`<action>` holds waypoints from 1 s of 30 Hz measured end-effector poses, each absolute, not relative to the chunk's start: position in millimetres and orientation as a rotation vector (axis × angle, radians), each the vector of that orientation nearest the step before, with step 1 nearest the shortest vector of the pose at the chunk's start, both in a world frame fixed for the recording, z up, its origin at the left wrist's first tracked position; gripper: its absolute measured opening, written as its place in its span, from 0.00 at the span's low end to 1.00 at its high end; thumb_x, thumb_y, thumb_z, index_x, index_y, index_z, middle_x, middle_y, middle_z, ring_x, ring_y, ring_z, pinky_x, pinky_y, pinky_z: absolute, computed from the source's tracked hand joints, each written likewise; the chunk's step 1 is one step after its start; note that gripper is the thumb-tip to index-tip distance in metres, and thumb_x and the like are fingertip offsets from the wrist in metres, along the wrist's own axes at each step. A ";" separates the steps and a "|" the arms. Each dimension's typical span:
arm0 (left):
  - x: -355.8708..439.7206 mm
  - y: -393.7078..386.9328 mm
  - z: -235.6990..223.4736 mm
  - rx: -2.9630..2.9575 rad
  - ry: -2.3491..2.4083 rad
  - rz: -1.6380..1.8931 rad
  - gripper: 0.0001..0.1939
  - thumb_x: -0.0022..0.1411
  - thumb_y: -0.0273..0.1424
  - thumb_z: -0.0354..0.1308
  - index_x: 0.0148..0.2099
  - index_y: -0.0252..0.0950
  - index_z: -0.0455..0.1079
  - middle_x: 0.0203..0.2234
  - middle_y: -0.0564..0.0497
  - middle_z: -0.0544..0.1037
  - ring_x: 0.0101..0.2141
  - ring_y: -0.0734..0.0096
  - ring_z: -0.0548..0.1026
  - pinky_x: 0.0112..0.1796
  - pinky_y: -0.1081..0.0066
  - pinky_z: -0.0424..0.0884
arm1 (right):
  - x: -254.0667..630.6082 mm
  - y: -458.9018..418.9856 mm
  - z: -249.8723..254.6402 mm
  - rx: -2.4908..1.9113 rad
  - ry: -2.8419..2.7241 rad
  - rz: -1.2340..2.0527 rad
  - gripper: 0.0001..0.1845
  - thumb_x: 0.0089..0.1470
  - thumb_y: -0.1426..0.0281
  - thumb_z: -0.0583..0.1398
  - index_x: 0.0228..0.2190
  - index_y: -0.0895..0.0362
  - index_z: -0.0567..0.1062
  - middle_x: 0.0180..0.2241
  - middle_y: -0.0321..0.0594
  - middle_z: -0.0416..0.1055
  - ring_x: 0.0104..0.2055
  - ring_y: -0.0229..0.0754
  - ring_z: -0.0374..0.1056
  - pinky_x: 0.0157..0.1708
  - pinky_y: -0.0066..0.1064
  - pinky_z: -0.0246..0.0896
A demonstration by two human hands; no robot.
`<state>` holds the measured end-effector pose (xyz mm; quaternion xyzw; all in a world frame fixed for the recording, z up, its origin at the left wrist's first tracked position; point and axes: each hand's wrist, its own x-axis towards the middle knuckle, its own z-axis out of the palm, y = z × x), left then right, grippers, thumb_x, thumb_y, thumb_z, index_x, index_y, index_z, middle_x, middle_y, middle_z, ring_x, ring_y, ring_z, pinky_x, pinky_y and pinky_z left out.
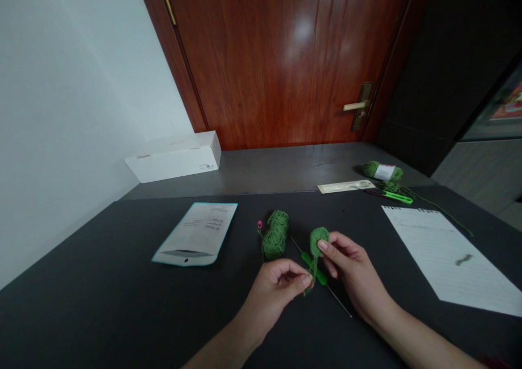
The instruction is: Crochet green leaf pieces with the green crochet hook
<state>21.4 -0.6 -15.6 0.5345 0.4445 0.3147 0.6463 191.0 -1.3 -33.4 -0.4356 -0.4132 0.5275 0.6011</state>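
White box (173, 157) sits far back on a gray ledge (269, 167), in front of a red-brown wooden door (261, 48). On the black table (101, 309), a white paper packet (194, 234) lies flat. Next comes a ball of green yarn (275, 235), with a small pink marker (260, 225) at its left side. The left hand (271, 298) is curled, and its thumb and fingers pinch a thin green yarn strand (309, 282). A crochet hook (314, 268) with a green handle slants between the two hands. The right hand (353, 268) pinches a small lump of green yarn (319, 242), and the strand hangs down from it to the left hand. Farther right, a sheet of lined paper (448, 257) lies on the table. Back on the ledge are a long card (346, 186), a green yarn bundle (382, 171) with a white label, and green scissors (397, 197).
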 end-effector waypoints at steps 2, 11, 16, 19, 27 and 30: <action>21.2 -0.2 -15.3 1.210 1.022 0.716 0.13 0.51 0.40 0.67 0.30 0.33 0.76 0.24 0.52 0.76 0.28 0.73 0.67 0.31 0.72 0.59 | 191.3 -1.0 -34.1 -1.008 -0.960 1.215 0.15 0.51 0.58 0.66 0.26 0.57 0.74 0.13 0.26 0.56 0.17 0.32 0.47 0.21 0.29 0.42; 20.8 2.6 -17.4 1.176 0.970 0.666 0.12 0.51 0.35 0.66 0.34 0.31 0.76 0.26 0.52 0.75 0.28 0.74 0.68 0.29 0.73 0.60 | 191.3 -1.2 -35.9 -1.013 -0.956 1.211 0.15 0.51 0.58 0.66 0.25 0.56 0.73 0.13 0.26 0.55 0.17 0.32 0.46 0.20 0.28 0.40; 20.1 2.0 -17.5 1.158 0.942 0.623 0.11 0.49 0.35 0.67 0.33 0.32 0.76 0.24 0.52 0.75 0.25 0.76 0.67 0.27 0.74 0.59 | 190.7 -1.5 -36.4 -1.009 -0.966 1.218 0.16 0.49 0.57 0.67 0.25 0.56 0.74 0.14 0.26 0.56 0.17 0.32 0.47 0.20 0.28 0.40; 20.4 1.4 -18.5 1.143 0.945 0.616 0.12 0.49 0.35 0.67 0.33 0.31 0.77 0.23 0.52 0.75 0.23 0.77 0.66 0.26 0.74 0.58 | 191.8 -0.7 -36.2 -1.005 -0.985 1.218 0.15 0.50 0.58 0.67 0.25 0.57 0.74 0.15 0.26 0.56 0.17 0.31 0.48 0.19 0.28 0.41; 19.5 -0.6 -15.1 1.140 0.955 0.737 0.15 0.50 0.34 0.68 0.41 0.34 0.78 0.35 0.49 0.77 0.34 0.71 0.70 0.33 0.72 0.63 | 196.4 0.9 -37.7 -1.003 -1.045 1.233 0.12 0.56 0.62 0.63 0.30 0.59 0.75 0.25 0.32 0.69 0.20 0.31 0.61 0.21 0.26 0.58; 17.0 1.4 -8.2 1.137 0.918 0.749 0.14 0.55 0.33 0.64 0.43 0.34 0.78 0.36 0.48 0.77 0.35 0.69 0.70 0.34 0.71 0.64 | 194.9 2.8 -40.1 -1.013 -1.068 1.263 0.14 0.63 0.66 0.58 0.48 0.58 0.72 0.48 0.43 0.72 0.44 0.45 0.72 0.41 0.41 0.71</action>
